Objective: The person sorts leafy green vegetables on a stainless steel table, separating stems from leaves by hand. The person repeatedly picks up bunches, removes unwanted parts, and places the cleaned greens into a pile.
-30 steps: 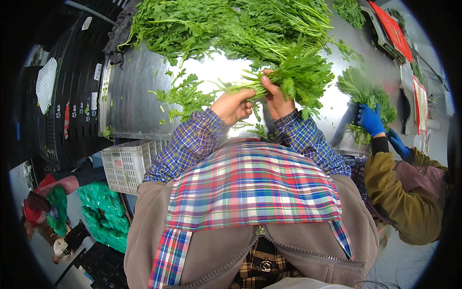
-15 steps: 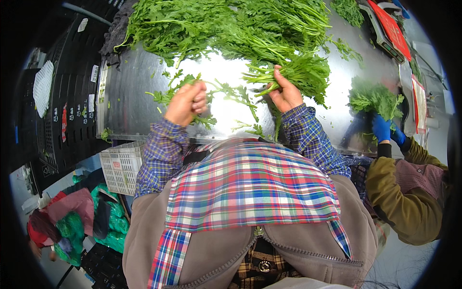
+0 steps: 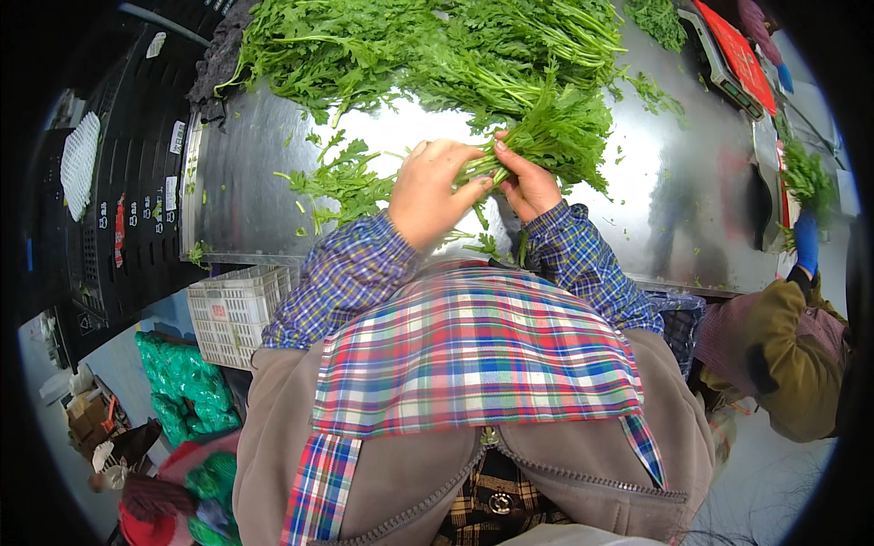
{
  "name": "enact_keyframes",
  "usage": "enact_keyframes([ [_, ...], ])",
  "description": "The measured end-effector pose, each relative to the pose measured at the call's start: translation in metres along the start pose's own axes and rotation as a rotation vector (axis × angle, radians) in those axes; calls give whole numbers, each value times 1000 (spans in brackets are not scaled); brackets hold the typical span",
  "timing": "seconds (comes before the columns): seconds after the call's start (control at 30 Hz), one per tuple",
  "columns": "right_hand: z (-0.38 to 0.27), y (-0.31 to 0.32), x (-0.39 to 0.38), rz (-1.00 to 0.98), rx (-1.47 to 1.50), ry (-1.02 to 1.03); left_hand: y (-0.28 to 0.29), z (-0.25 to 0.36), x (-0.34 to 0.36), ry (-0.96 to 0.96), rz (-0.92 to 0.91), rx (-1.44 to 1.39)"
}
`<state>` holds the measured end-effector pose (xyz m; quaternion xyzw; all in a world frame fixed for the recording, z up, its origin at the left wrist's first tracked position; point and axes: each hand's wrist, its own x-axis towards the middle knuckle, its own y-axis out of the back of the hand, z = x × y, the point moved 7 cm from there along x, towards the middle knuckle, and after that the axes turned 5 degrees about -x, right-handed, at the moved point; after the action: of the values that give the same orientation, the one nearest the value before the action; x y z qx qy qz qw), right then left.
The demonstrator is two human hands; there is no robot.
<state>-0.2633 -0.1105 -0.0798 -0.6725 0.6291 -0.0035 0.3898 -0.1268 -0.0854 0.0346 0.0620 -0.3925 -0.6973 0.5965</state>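
Observation:
A bunch of leafy greens point(image 3: 563, 136) is gripped by its stems in my right hand point(image 3: 533, 187), leaves pointing up and to the right. My left hand point(image 3: 435, 189) has its fingers and thumb closed round the cut stem ends of the same bunch. Behind both hands a big heap of the same greens point(image 3: 364, 55) covers the far part of the metal table point(image 3: 246, 196). Loose leafy sprigs point(image 3: 350, 187) lie on the metal left of my left hand, and more scraps rest near the front edge below my hands.
Black crates point(image 3: 137, 182) stack along the left. A white plastic basket point(image 3: 232, 314) stands below the table's left front. At the right are a scale point(image 3: 728, 77) with a red top and a co-worker point(image 3: 774, 355) whose blue-gloved hand point(image 3: 806, 241) holds greens.
My left hand has moved right, from above the loose sprigs to the stems in my right hand. The co-worker has carried greens off the table to the right.

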Motion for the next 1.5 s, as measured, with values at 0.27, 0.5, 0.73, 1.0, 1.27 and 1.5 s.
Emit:
enact_keyframes([
  [0.27, 8, 1, -3, -107, 48, -105, -28, -46, -13, 348, -378, -250],
  [0.5, 10, 5, 4, -80, 109, -129, -1, -79, -40, 508, -432, -478],
  [0.73, 10, 7, 9, -129, 172, -178, 42, -126, -55, 581, -430, -52],
  [1.0, 10, -2, 8, -323, 274, -55, -44, -66, -46, 982, -340, -1479],
  [1.27, 17, 11, 15, -236, 448, -169, -52, -63, -54, 1026, -550, -1523],
  [1.5, -24, 33, 18, -187, -68, 178, 10, -107, -70, 637, -425, -499],
])
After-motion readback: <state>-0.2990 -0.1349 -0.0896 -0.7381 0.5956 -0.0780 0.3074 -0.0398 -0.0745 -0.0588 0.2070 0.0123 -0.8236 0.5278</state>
